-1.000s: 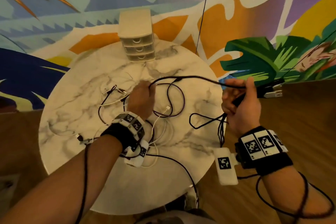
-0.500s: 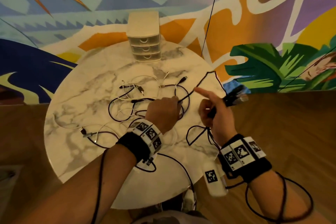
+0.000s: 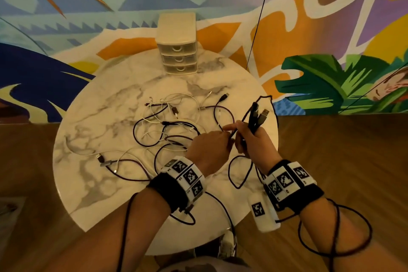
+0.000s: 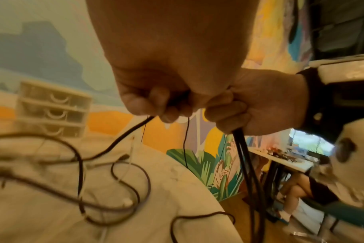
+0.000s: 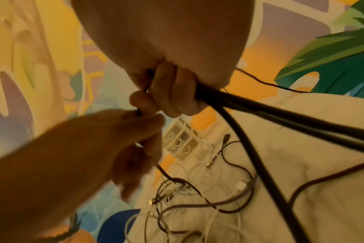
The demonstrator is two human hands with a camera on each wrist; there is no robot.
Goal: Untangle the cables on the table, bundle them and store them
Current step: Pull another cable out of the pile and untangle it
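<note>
A tangle of black, dark purple and white cables (image 3: 174, 123) lies on the round marble table (image 3: 92, 130). My right hand (image 3: 254, 141) grips a folded black cable (image 3: 254, 117) whose two plugs stick up above the fist; its strands (image 5: 260, 105) run down from the fist in the right wrist view. My left hand (image 3: 212, 148) meets the right hand and pinches the same black cable (image 4: 135, 129) between its fingertips. A loop of that cable (image 3: 238, 172) hangs onto the table below both hands.
A small cream three-drawer box (image 3: 176, 48), drawers closed, stands at the table's far edge against the painted wall. A thin black cord (image 3: 260, 13) hangs in front of the wall. Wooden floor surrounds the table. A person sits by another table (image 4: 297, 190) at far right.
My right hand has come in from the table's right edge to the left hand, tilting the plugs upright. The left hand moved right and took the black cable beside the right hand.
</note>
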